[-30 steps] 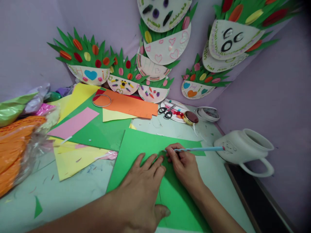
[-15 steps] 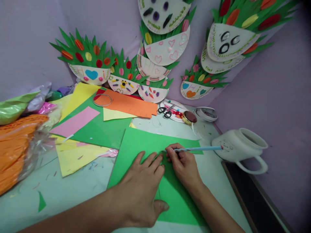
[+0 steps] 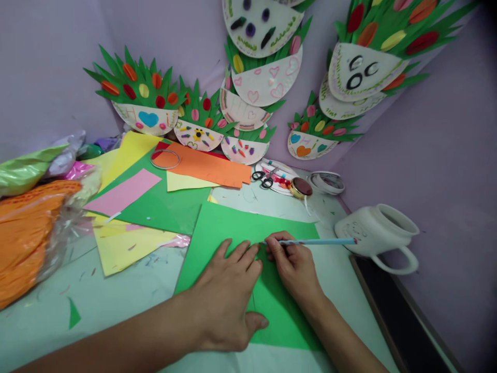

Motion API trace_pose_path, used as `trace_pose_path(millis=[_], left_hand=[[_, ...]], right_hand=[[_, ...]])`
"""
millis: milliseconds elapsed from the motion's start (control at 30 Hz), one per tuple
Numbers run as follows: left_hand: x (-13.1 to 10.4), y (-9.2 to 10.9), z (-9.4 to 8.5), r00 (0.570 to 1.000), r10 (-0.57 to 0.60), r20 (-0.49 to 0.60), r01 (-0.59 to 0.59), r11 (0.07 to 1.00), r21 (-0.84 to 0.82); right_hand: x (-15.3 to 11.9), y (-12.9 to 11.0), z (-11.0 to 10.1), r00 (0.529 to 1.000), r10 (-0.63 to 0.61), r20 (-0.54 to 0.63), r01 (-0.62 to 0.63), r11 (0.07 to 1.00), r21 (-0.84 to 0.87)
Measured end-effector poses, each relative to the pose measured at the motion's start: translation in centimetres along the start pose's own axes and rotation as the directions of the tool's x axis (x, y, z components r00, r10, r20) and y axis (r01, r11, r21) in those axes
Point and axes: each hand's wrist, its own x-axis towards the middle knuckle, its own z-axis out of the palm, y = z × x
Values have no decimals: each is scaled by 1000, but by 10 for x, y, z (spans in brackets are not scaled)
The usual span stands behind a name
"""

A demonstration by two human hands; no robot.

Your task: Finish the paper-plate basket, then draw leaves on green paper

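Observation:
A sheet of green paper [image 3: 233, 223] lies on the pale table before me. My left hand [image 3: 229, 295] rests flat on it, fingers spread and thumb out to the side. In my right hand [image 3: 293, 261] is a light blue pencil [image 3: 318, 241], pinched near its tip and lying almost level, its far end pointing right. The tip meets the sheet just beside my left fingertips. A thin dark line runs down the paper between my hands, partly covered by them.
At the right stands a white mug [image 3: 373, 230] near a dark-framed board [image 3: 399, 311]. Scissors [image 3: 266, 178], tape rolls [image 3: 326, 182] and an orange paper strip [image 3: 213, 163] lie behind. Coloured sheets [image 3: 132, 248] and an orange packet [image 3: 27, 238] are at left; paper-plate crafts [image 3: 145, 119] hang on the wall.
The view has shifted slightly. The pencil's far end sits a little lower against the mug. My left hand stays flat on the green paper and my right hand keeps its grip.

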Motion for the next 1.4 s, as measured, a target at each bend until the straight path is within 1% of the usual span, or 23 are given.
trace_pose_path(millis=[233, 433, 633, 833, 1000, 1100, 1200, 1267, 1400], left_hand=[[0, 0, -1, 1000, 13, -23, -13, 1000, 20], [2, 0, 0, 999, 28, -32, -27, 999, 29], [2, -1, 1, 999, 23, -33, -22, 999, 32], [2, 0, 0, 999, 18, -34, -17, 999, 29], [2, 1, -2, 1000, 16, -25, -15, 1000, 27], [2, 1, -3, 1000, 15, -25, -14, 999, 29], [2, 1, -2, 999, 18, -27, -17, 999, 40], [1, 0, -1, 999, 23, -29, -22, 999, 45], [1, -1, 0, 999, 34, -36, -33, 998, 51]], right_hand=[[-6, -2, -2, 1000, -19, -4, 18, 1000, -6], [-13, -2, -3, 1000, 17, 4, -16, 999, -39], [-19, -6, -5, 1000, 0, 6, 1, 997, -73], [-26, -8, -4, 1000, -10, -1, 10, 997, -72], [-31, -10, -3, 1000, 9, 8, -9, 998, -56], [-30, -11, -3, 999, 36, -25, -37, 999, -23], [-27, -11, -3, 993, 83, -89, -77, 994, 74], [-25, -10, -3, 991, 108, -83, -98, 987, 125], [-23, -7, -2, 993, 117, -34, -111, 983, 148]])
